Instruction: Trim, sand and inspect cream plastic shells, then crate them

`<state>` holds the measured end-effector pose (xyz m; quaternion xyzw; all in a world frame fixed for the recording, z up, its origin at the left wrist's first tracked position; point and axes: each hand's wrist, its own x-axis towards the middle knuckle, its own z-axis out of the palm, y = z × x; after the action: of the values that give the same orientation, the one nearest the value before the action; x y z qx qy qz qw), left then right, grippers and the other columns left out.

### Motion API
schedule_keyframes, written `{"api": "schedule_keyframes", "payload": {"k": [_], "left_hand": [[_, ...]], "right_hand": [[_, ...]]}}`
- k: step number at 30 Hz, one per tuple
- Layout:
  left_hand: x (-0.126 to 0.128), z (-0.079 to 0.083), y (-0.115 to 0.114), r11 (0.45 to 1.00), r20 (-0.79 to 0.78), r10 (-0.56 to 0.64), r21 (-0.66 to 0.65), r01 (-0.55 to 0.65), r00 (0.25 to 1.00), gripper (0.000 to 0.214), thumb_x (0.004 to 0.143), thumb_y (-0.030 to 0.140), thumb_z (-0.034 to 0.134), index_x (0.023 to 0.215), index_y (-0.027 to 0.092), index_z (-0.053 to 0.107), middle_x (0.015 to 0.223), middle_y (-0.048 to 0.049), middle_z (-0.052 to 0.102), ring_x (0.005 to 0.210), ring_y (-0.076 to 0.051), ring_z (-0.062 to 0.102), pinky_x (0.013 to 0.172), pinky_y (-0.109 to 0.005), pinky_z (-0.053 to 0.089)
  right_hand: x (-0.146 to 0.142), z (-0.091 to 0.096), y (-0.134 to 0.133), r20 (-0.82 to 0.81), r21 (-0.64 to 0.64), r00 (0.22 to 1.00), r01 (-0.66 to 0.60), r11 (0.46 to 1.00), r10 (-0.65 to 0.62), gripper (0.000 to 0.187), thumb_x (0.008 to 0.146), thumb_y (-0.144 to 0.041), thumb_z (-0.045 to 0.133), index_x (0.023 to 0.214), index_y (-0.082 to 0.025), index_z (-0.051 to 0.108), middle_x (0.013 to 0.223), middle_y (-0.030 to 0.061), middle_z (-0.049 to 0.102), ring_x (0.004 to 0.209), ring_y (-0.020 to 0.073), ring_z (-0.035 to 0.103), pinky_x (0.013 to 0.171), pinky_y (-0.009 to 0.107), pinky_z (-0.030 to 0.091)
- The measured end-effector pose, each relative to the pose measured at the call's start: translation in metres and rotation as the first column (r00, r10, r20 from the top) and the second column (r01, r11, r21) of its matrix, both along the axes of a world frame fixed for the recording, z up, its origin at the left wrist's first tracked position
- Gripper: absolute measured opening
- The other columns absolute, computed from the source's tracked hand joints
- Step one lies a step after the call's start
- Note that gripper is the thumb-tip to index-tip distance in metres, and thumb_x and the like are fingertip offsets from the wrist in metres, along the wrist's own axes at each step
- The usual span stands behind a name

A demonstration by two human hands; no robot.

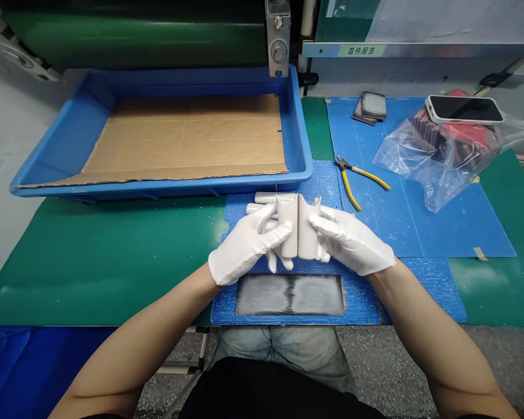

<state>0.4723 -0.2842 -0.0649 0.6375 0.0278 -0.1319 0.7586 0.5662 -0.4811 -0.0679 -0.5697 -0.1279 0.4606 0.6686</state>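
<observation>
gloves (pixel 351 241): white | curved shells (pixel 308 230): glossy cream (slightly pinkish) | tray (pixel 157 187): blue | pliers (pixel 367 177): yellow-handled

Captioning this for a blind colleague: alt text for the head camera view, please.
White-gloved left hand and right hand hold two curved, glossy off-white parts upright side by side over a blue plastic mat. Beyond sit a blue cardboard-lined plastic tray and yellow-handled pliers.

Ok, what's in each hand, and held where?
The left hand grips one off-white curved shell around its outer side, at mid-height; the right hand grips a second off-white curved shell the same way. Both upper ends stand free.
</observation>
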Motion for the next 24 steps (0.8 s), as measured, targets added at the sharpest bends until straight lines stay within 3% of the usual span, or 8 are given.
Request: {"api": "schedule_keyframes", "payload": {"k": [2,4,8,14,18,21,24], "left_hand": [[0.0,-0.002,0.001,0.996,0.037,0.02,0.087,-0.023,0.999,0.069,0.095,0.051,0.069,0.149,0.014,0.049,0.102,-0.0135,0.078,0.066,-0.02,0.074,0.044,-0.022,0.055],[-0.001,-0.006,0.001,0.969,0.134,0.054,0.232,-0.085,0.989,0.064,0.094,0.048,0.072,0.148,0.017,0.053,0.115,-0.0134,0.077,0.082,-0.021,0.076,0.055,-0.024,0.061],[-0.004,-0.011,0.005,0.812,0.393,0.039,0.523,-0.258,0.919,0.047,0.097,0.042,0.069,0.137,0.019,0.062,0.12,-0.0088,0.077,0.1,-0.021,0.076,0.085,-0.03,0.064],[-0.01,-0.005,0.011,0.631,0.619,-0.143,0.658,-0.411,0.772,0.05,0.098,0.035,0.066,0.145,0.021,0.057,0.142,-0.0098,0.07,0.126,-0.025,0.071,0.106,-0.034,0.058],[-0.012,-0.007,0.012,0.587,0.695,-0.177,0.643,-0.492,0.697,0.05,0.098,0.033,0.067,0.147,0.021,0.057,0.139,-0.0094,0.072,0.119,-0.024,0.074,0.104,-0.033,0.06],[-0.013,-0.012,0.014,0.546,0.692,-0.182,0.662,-0.513,0.698,0.055,0.097,0.037,0.069,0.148,0.024,0.058,0.137,-0.0095,0.073,0.119,-0.026,0.074,0.105,-0.037,0.06],[-0.014,-0.015,0.015,0.556,0.709,-0.186,0.647,-0.522,0.68,0.06,0.094,0.035,0.073,0.152,0.026,0.056,0.137,-0.0091,0.073,0.118,-0.027,0.075,0.105,-0.039,0.061]], "right_hand": [[-0.001,0.002,-0.001,0.171,-0.041,0.985,0.038,0.998,-0.03,0.043,0.085,-0.057,0.081,0.096,-0.02,0.062,0.075,-0.002,0.064,0.059,0.0108,0.055,0.056,0.027,0.048],[-0.003,0.002,-0.002,0.397,-0.076,0.912,0.145,0.987,-0.103,0.043,0.084,-0.055,0.083,0.103,-0.021,0.065,0.086,0.0004,0.068,0.069,0.013,0.059,0.064,0.03,0.051],[-0.01,0.0,-0.005,0.734,-0.042,0.661,0.277,0.96,-0.159,0.037,0.088,-0.05,0.081,0.113,-0.025,0.069,0.103,0.0039,0.07,0.087,0.0183,0.065,0.08,0.037,0.056],[-0.017,0.007,-0.009,0.93,0.066,0.343,0.205,0.977,-0.135,0.029,0.095,-0.037,0.076,0.122,-0.03,0.067,0.113,0.0045,0.072,0.102,0.0207,0.068,0.089,0.039,0.056],[-0.019,0.01,-0.01,0.957,0.085,0.258,0.192,0.978,-0.134,0.03,0.096,-0.036,0.076,0.124,-0.031,0.067,0.114,0.0052,0.074,0.102,0.0215,0.069,0.091,0.04,0.056],[-0.02,0.009,-0.011,0.962,0.078,0.24,0.204,0.976,-0.128,0.033,0.095,-0.037,0.077,0.125,-0.033,0.066,0.115,0.0057,0.074,0.105,0.0234,0.069,0.093,0.042,0.057],[-0.021,0.006,-0.013,0.965,0.087,0.228,0.198,0.976,-0.132,0.037,0.094,-0.035,0.078,0.129,-0.035,0.064,0.119,0.0053,0.074,0.108,0.0236,0.068,0.095,0.043,0.056]]}}
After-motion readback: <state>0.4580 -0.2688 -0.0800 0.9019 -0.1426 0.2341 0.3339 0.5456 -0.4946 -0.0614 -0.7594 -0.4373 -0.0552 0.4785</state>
